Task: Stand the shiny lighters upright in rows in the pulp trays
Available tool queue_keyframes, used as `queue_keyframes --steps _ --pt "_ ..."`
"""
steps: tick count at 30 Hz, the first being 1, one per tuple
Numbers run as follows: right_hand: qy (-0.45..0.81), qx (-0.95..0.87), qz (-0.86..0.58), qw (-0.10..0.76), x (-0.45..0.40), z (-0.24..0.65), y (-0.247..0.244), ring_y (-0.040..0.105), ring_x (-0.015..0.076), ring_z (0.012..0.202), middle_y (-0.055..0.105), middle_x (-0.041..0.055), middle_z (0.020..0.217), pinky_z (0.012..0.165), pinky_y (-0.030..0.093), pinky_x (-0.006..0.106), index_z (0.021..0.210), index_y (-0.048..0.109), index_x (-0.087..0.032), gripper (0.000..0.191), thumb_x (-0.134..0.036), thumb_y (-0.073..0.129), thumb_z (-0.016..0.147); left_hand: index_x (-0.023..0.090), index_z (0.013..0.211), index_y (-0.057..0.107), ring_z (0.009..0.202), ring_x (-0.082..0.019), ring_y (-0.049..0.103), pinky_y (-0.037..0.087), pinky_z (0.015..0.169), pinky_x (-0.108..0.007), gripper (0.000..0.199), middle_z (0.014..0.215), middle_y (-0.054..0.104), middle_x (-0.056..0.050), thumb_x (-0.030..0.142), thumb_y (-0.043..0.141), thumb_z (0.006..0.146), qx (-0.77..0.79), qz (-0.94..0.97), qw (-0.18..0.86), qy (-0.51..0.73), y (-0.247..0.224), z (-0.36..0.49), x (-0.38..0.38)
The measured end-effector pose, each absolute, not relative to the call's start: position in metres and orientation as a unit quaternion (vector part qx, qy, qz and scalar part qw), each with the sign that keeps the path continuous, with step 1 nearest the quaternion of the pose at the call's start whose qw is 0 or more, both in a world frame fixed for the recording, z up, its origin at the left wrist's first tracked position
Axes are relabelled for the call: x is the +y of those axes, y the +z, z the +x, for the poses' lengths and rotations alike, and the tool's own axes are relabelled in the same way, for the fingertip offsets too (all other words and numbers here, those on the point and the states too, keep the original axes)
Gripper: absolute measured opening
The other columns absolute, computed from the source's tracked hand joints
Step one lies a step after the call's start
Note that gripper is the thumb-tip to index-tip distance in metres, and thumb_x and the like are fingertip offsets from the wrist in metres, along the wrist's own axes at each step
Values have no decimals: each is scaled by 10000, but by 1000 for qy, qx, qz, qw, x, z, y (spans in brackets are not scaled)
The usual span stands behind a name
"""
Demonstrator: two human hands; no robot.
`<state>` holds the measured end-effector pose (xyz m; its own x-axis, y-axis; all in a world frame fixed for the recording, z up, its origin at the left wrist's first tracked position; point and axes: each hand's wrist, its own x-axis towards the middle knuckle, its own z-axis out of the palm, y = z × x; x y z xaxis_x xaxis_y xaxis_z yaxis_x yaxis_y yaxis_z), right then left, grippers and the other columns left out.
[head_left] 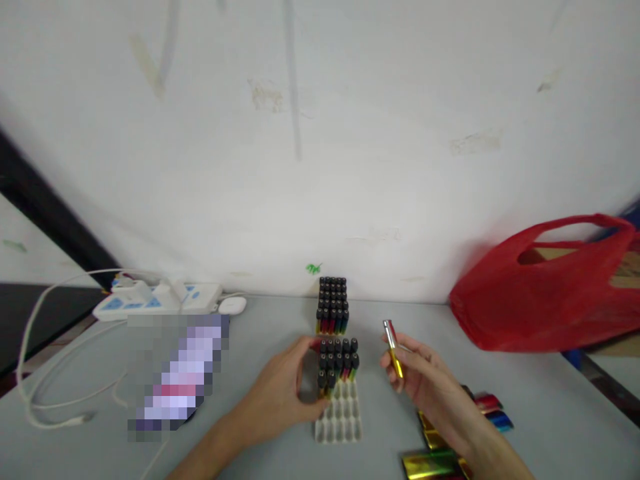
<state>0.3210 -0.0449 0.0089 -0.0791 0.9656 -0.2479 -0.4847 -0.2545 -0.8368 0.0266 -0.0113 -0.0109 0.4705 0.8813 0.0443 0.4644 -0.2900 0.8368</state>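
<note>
My left hand (283,387) is curved round the left side of a white tray (339,430). Its thumb lies over the tray's edge, and its fingertips reach the back rows. Several slim tubes with black tops (339,360) stand upright in the rear cells; the front cells hold nothing. Between the thumb and fingers of my right hand (417,363), to the right of the tray, is a slim shiny tube (393,350), silver at the top and gold below. It is tilted and off the table. Behind the tray stands a tight block of similar black-topped tubes (333,303).
Shiny coloured pieces (430,465) lie beneath and beside my right forearm. A red plastic bag (545,300) sits at the right. On the left are a phone (183,377) with a blurred screen, a power strip (160,300), a white case (233,306) and loose cables.
</note>
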Motion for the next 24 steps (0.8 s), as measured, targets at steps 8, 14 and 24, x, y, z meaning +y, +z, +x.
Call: queue_keyframes --steps 8,14,24 --pt "688 -323 -413 502 -50 313 6 365 72 430 588 -78 595 431 266 206 1038 699 -222 328 -430 923 919 244 1378 673 743 -226 670 533 715 -306 642 893 743 20 246 874 768 445 757 400 264 -8 27 -13" --pt "774 -277 -369 435 -53 306 3 140 64 530 295 -136 609 456 137 193 884 678 -189 528 -656 923 862 245 1381 672 680 -191 605 463 629 -275 625 866 695 46 308 893 799 447 762 392 257 -8 27 -13" --pt "800 -280 -321 421 -56 278 -17 87 49 441 228 -140 501 382 49 219 600 394 -264 755 -833 823 848 253 1495 648 815 -249 700 578 774 -340 854 1001 767 -1 356 1021 733 451 757 402 250 -13 23 -10"
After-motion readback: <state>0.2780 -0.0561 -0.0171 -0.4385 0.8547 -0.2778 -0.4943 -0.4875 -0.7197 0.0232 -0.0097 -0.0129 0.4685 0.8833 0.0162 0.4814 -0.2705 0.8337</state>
